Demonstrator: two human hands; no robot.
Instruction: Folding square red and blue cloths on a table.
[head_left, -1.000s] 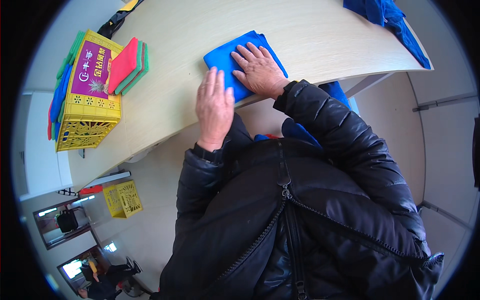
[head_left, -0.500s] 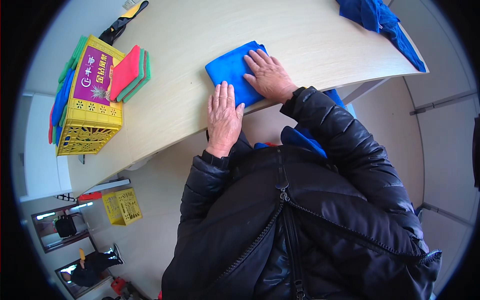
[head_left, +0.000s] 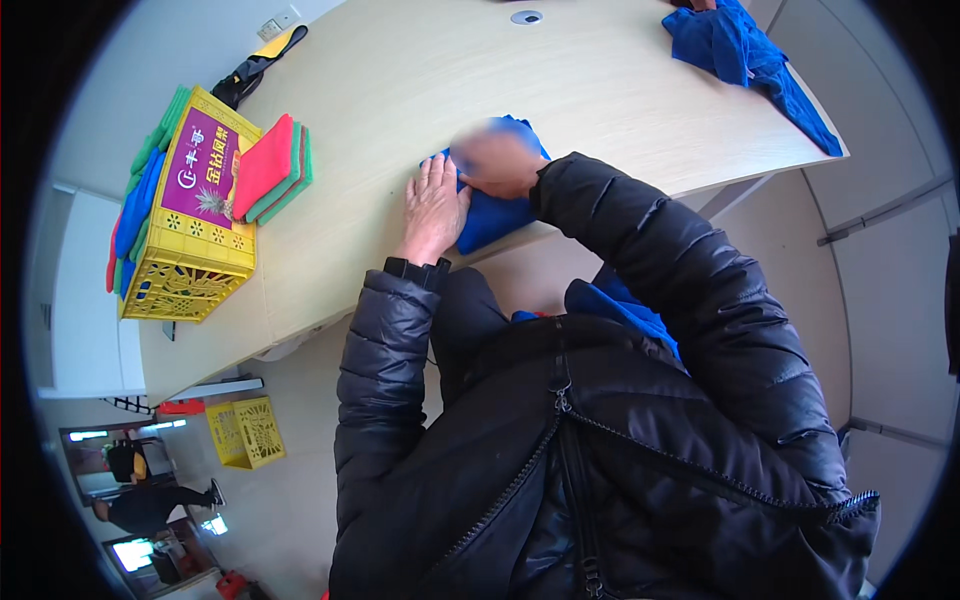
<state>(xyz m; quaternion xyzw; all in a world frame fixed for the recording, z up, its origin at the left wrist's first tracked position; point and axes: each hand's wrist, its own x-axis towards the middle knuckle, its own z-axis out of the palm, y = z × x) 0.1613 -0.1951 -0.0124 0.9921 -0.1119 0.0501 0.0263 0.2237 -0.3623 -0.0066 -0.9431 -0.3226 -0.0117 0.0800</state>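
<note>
A folded blue cloth point(head_left: 490, 222) lies on the pale table near its front edge. My left hand point(head_left: 433, 208) rests flat over the cloth's left side, fingers straight and close together. Over the upper middle of the cloth is my right hand point(head_left: 500, 165), smeared by motion, so its fingers cannot be read. Together the hands hide much of the fabric. More blue fabric point(head_left: 622, 312) shows in front of my body, below the table edge.
A yellow plastic crate point(head_left: 200, 262) with cloths over its far side stands left, beside stacked red and green cloths point(head_left: 268, 178). At far right, another person's hand point(head_left: 704, 4) touches rumpled blue cloth point(head_left: 715, 45). Another yellow crate point(head_left: 246, 432) is on the floor.
My right hand has moved left and down across the cloth, toward my left hand. My left hand stays flat on the cloth's left side. Another person's hand now shows at far right.
</note>
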